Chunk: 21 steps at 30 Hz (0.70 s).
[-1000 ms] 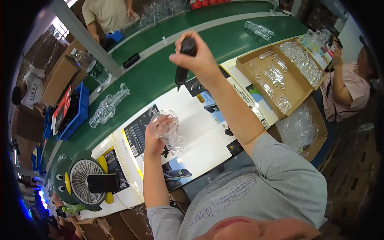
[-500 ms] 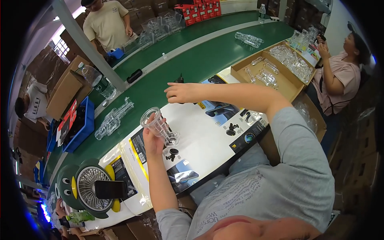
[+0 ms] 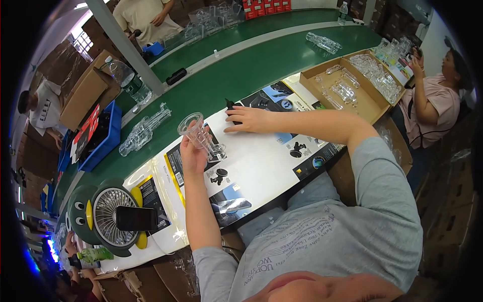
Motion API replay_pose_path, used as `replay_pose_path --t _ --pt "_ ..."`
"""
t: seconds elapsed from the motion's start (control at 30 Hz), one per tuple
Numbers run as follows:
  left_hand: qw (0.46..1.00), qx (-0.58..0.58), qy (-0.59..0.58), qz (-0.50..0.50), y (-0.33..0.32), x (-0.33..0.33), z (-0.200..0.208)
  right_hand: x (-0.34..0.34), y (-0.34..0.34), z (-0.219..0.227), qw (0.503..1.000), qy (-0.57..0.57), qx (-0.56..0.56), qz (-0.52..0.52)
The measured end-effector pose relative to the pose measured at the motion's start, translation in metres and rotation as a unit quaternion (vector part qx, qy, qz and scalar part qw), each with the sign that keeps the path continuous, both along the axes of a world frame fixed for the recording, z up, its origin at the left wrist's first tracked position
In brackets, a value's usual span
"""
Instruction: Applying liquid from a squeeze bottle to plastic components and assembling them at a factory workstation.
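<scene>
My left hand (image 3: 194, 157) grips a clear plastic tubular piece (image 3: 200, 136) with a wide round rim at its top and small knobbly parts lower down. The piece is tilted above the white printed board (image 3: 251, 161). My right hand (image 3: 249, 120) hovers low over or rests on the board's far side, fingers apart, holding nothing that I can see. Just beyond its fingertips stands a small black pointed object (image 3: 230, 105), partly hidden by the fingers; its kind is unclear.
A cardboard tray (image 3: 322, 75) of clear parts lies at right. Clear pieces (image 3: 146, 130) sit on the green table (image 3: 201, 93) at left, near a water bottle (image 3: 128, 83) and blue bin (image 3: 103, 146). A penguin-shaped fan (image 3: 108, 219) with a phone (image 3: 136, 218) stands near left. Co-workers sit or stand around.
My right hand has drawn back a little to the right from the black object, and its fingers have spread. The left hand still holds the clear piece. The whole view has shifted slightly.
</scene>
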<state>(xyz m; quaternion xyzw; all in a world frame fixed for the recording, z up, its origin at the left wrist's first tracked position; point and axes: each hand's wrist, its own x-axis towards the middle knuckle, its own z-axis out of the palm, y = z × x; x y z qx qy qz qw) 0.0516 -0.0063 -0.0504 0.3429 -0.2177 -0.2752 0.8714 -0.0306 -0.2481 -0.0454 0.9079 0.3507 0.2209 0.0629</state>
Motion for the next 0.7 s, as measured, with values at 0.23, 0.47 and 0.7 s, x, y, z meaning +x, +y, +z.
replay_pose_path --t 0.23,0.47,0.7 --pt "1.0 -0.003 0.005 -0.004 -0.001 0.001 -0.003 -0.022 0.006 0.006 0.984 0.125 0.113 -0.054" --pt "1.0 -0.012 0.022 0.019 -0.007 -0.009 -0.001 -0.045 0.04 0.022 0.87 0.204 0.442 -0.081" --pt "0.999 0.008 0.014 0.028 -0.012 -0.031 0.011 -0.042 0.085 0.007 0.826 0.151 0.539 -0.071"
